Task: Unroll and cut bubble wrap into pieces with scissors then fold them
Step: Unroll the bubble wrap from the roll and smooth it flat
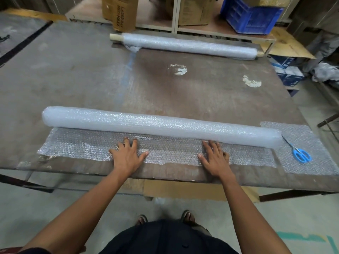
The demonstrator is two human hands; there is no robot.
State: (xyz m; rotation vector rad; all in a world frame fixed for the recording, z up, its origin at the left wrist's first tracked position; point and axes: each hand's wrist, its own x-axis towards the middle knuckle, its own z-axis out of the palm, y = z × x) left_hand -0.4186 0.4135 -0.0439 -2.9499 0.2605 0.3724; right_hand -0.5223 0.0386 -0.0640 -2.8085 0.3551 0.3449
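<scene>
Bubble wrap roll (161, 126) beside scissors (300, 153)

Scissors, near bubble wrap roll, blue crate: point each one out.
scissors (302, 155), head view, on the blue handle loops.
near bubble wrap roll (157, 125), head view, on the middle of its wound body.
blue crate (251, 14), head view, on its front wall.

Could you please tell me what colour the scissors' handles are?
Bright blue plastic handles on the scissors, head view.

Cut off at three o'clock: bubble wrap sheet (311, 162). Hidden under roll (161, 125): scissors' (300, 154) blade tips.
</scene>
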